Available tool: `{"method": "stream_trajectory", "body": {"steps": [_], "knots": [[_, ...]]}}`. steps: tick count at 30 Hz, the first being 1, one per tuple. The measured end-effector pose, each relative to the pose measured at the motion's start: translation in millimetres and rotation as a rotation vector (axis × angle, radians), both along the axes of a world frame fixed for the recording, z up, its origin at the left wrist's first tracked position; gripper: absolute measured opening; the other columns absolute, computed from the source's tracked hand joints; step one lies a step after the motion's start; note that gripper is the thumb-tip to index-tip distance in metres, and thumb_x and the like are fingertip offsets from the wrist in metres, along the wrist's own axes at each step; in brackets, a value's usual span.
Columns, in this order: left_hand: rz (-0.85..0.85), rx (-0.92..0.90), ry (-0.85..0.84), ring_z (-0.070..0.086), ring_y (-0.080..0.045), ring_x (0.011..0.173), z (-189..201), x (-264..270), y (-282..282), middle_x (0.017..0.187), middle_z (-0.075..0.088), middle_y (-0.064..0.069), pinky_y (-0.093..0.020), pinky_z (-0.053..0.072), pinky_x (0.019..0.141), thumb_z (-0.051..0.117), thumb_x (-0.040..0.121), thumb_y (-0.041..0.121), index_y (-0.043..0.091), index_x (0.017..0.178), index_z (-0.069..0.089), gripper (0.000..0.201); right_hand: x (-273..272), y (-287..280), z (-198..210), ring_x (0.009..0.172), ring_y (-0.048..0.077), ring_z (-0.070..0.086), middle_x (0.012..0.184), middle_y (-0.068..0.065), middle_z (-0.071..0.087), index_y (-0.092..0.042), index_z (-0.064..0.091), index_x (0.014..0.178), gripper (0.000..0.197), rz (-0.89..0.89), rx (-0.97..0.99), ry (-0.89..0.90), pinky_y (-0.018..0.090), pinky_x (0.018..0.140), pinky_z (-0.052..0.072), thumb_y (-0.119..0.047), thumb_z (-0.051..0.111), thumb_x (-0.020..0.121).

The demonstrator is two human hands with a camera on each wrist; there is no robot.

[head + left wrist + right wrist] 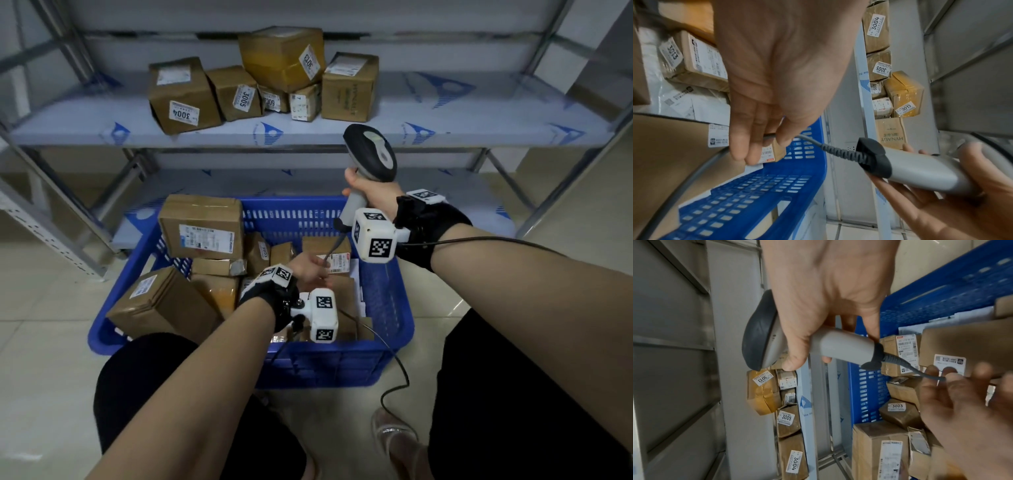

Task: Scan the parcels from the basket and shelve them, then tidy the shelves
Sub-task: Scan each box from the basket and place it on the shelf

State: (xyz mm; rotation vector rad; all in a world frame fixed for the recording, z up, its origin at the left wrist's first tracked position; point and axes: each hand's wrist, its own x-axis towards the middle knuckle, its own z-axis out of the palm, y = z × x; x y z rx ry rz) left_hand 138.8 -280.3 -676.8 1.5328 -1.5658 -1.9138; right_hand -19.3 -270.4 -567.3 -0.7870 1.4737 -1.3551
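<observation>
Scanner (371, 154) sits upright in the right hand (371, 190), whose fingers wrap the grey handle so the dark head tips toward the shelf (308, 135), probably held clear of the blue basket (394, 308) while its lead gets sorted. The left hand (310, 270) reaches low into the basket and pinches the cable (807, 138) between thumb and fingers just behind the strain relief, likely to lift the lead off the parcels (202, 226) so it won't snag or hide a label. Those brown boxes fill the basket, labels mostly up, ready for reading. Six more parcels already stand bunched at the middle of the shelf, one stacked on others, number stickers facing out so they read at a glance; that pile looks due for tidying later
</observation>
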Motion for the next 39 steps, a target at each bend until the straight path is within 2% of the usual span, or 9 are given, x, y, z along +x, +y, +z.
{"method": "stream_trajectory", "body": {"steps": [3, 6, 12, 17, 25, 30, 32, 36, 39], "knots": [[0.016, 0.002, 0.012, 0.060, -0.019, 0.058, -3, 7, -2, 0.075, 0.057, -0.013, -0.022, 0.053, 0.050, 0.047, 0.095, -0.006, 0.000, 0.089, 0.057, 0.013, 9, -7, -7, 0.085, 0.019, 0.068, 0.074, -0.003, 0.072, -0.018, 0.066, 0.094, 0.025, -0.011, 0.021, -0.015, 0.044, 0.087, 0.055, -0.033, 0.078, 0.079], [0.019, 0.032, 0.012, 0.061, -0.013, 0.048, 0, 14, -6, 0.074, 0.057, -0.014, -0.018, 0.050, 0.045, 0.044, 0.095, -0.008, -0.004, 0.100, 0.060, 0.017, 16, -16, -15, 0.079, 0.019, 0.066, 0.081, 0.003, 0.068, -0.011, 0.058, 0.117, 0.047, 0.001, 0.101, -0.032, 0.039, 0.076, 0.056, -0.037, 0.075, 0.082], [0.057, 0.027, -0.043, 0.064, -0.017, 0.064, -5, 42, -34, 0.085, 0.065, -0.013, -0.028, 0.055, 0.062, 0.045, 0.093, -0.008, -0.003, 0.107, 0.061, 0.022, 28, -26, -43, 0.063, 0.018, 0.057, 0.072, 0.008, 0.057, -0.004, 0.058, 0.099, 0.026, -0.031, 0.236, -0.137, 0.029, 0.058, 0.051, -0.027, 0.067, 0.091], [0.183, -0.015, -0.119, 0.066, -0.029, 0.081, -17, 59, -63, 0.095, 0.066, -0.021, -0.039, 0.056, 0.081, 0.053, 0.093, 0.000, -0.004, 0.100, 0.061, 0.011, 33, -40, -68, 0.070, 0.018, 0.059, 0.079, 0.009, 0.057, -0.004, 0.055, 0.112, 0.033, -0.019, 0.310, -0.213, 0.036, 0.069, 0.052, -0.029, 0.065, 0.092], [0.323, 0.006, -0.097, 0.059, -0.020, 0.065, -27, 65, -106, 0.077, 0.060, -0.014, -0.029, 0.055, 0.065, 0.050, 0.098, 0.008, -0.002, 0.091, 0.057, 0.014, 54, -90, -94, 0.061, 0.019, 0.051, 0.070, 0.008, 0.050, -0.006, 0.054, 0.091, 0.024, 0.046, 0.369, -0.259, 0.029, 0.057, 0.046, -0.028, 0.064, 0.093], [0.456, -0.218, -0.313, 0.065, -0.031, 0.088, -23, 92, -145, 0.103, 0.067, -0.022, -0.047, 0.054, 0.089, 0.059, 0.085, 0.004, 0.012, 0.081, 0.063, 0.010, 74, -117, -105, 0.055, 0.019, 0.051, 0.068, 0.010, 0.051, -0.005, 0.053, 0.090, 0.029, 0.050, 0.376, -0.293, 0.029, 0.053, 0.046, -0.030, 0.068, 0.090], [0.489, -0.335, -0.406, 0.064, -0.029, 0.095, -10, 104, -162, 0.109, 0.067, -0.017, -0.042, 0.053, 0.090, 0.065, 0.082, 0.007, 0.012, 0.091, 0.063, 0.010, 84, -127, -107, 0.054, 0.019, 0.053, 0.067, 0.010, 0.052, -0.004, 0.054, 0.094, 0.031, 0.058, 0.371, -0.284, 0.029, 0.051, 0.046, -0.030, 0.069, 0.089], [0.370, -0.526, -0.710, 0.050, -0.033, 0.120, 0, 129, -198, 0.131, 0.051, -0.015, -0.041, 0.041, 0.103, 0.065, 0.088, 0.024, 0.008, 0.130, 0.046, 0.049, 98, -140, -114, 0.052, 0.019, 0.055, 0.064, 0.010, 0.056, -0.005, 0.055, 0.085, 0.031, 0.075, 0.386, -0.270, 0.029, 0.052, 0.047, -0.032, 0.070, 0.087], [0.165, -0.610, -0.945, 0.027, -0.037, 0.138, -10, 142, -225, 0.151, 0.025, -0.018, -0.046, 0.027, 0.113, 0.059, 0.091, 0.012, 0.008, 0.148, 0.021, 0.068, 105, -146, -122, 0.050, 0.019, 0.053, 0.062, 0.010, 0.053, -0.005, 0.054, 0.083, 0.029, 0.075, 0.398, -0.296, 0.027, 0.048, 0.047, -0.030, 0.069, 0.088]]}}
